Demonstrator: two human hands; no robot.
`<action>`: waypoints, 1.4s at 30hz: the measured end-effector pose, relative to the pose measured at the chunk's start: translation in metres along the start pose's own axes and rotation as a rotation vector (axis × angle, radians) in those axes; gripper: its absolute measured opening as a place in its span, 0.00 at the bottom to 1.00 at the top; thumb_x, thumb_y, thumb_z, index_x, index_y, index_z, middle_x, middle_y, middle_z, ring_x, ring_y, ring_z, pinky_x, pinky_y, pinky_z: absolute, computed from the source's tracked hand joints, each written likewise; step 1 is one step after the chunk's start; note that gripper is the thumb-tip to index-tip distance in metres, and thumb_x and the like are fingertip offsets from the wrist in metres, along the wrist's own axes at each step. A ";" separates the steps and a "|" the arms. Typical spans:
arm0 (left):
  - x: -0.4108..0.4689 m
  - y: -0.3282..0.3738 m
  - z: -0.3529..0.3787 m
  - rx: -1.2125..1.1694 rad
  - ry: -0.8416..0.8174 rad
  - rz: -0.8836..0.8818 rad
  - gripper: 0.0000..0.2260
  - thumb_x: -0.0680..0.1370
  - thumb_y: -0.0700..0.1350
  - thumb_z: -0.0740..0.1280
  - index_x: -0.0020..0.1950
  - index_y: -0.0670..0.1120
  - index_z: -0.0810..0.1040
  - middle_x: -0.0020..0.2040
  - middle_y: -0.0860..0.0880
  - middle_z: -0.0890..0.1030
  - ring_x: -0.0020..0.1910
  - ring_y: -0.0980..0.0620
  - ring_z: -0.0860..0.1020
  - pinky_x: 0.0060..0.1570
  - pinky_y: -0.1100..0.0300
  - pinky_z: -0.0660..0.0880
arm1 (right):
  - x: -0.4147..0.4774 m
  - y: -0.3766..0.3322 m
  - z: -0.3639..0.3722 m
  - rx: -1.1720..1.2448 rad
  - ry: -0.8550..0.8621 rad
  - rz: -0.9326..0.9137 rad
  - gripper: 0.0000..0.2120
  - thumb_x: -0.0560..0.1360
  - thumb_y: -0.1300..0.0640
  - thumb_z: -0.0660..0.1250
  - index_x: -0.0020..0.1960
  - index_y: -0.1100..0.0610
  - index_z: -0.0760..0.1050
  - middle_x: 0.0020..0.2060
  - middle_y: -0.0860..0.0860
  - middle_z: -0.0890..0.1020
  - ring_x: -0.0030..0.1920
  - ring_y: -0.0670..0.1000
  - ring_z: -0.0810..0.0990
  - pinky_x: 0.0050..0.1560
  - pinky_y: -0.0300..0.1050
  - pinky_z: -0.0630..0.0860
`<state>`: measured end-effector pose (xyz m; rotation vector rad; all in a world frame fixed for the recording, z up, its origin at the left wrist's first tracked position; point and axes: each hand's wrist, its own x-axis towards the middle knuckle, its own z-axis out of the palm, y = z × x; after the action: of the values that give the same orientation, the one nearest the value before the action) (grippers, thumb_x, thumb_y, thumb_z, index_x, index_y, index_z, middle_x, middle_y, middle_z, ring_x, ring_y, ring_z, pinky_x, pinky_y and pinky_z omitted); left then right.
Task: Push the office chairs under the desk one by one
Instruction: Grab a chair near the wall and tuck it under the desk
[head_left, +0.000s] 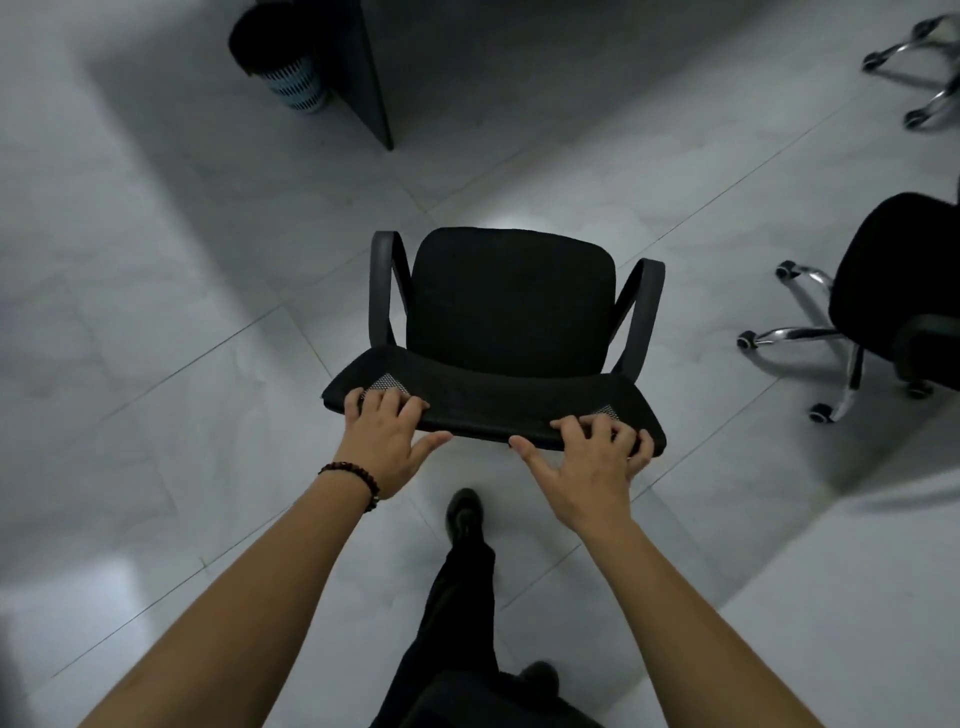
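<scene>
now | left hand (387, 441), right hand (592, 467) | fingers (390, 401) curled over office chair (511, 312) backrest top | thumbs splayed

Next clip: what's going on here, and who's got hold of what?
A person stands behind a black office chair, with the left hand and right hand both gripping the top edge of its backrest. The chair is on open tiled floor, not yet under the desk, whose dark side panel shows ahead beside a waste bin. To the right a second chair stands untouched.
</scene>
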<state>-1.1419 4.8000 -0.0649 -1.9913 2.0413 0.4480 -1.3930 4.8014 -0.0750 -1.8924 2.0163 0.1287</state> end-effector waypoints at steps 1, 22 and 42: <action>0.014 -0.002 -0.007 0.006 -0.009 0.008 0.34 0.73 0.69 0.37 0.63 0.53 0.70 0.60 0.49 0.73 0.63 0.46 0.68 0.71 0.44 0.53 | 0.012 -0.003 -0.004 -0.004 0.000 0.008 0.36 0.71 0.22 0.44 0.59 0.45 0.74 0.61 0.53 0.72 0.67 0.59 0.62 0.71 0.63 0.47; 0.375 0.037 -0.147 -0.109 -0.018 -0.323 0.34 0.73 0.70 0.40 0.68 0.52 0.68 0.64 0.45 0.71 0.66 0.43 0.65 0.70 0.39 0.51 | 0.462 -0.013 -0.153 -0.093 0.025 -0.330 0.37 0.71 0.22 0.44 0.59 0.46 0.75 0.56 0.53 0.73 0.64 0.58 0.66 0.71 0.60 0.49; 0.586 0.004 -0.238 -0.190 0.003 -0.625 0.35 0.74 0.70 0.39 0.65 0.51 0.70 0.63 0.44 0.72 0.67 0.41 0.65 0.69 0.32 0.43 | 0.724 -0.096 -0.227 -0.168 -0.006 -0.583 0.36 0.72 0.23 0.45 0.57 0.48 0.76 0.52 0.54 0.74 0.59 0.58 0.68 0.69 0.61 0.52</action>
<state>-1.1567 4.1679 -0.0734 -2.5838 1.2981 0.5056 -1.3665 4.0373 -0.0840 -2.4942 1.4061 0.1497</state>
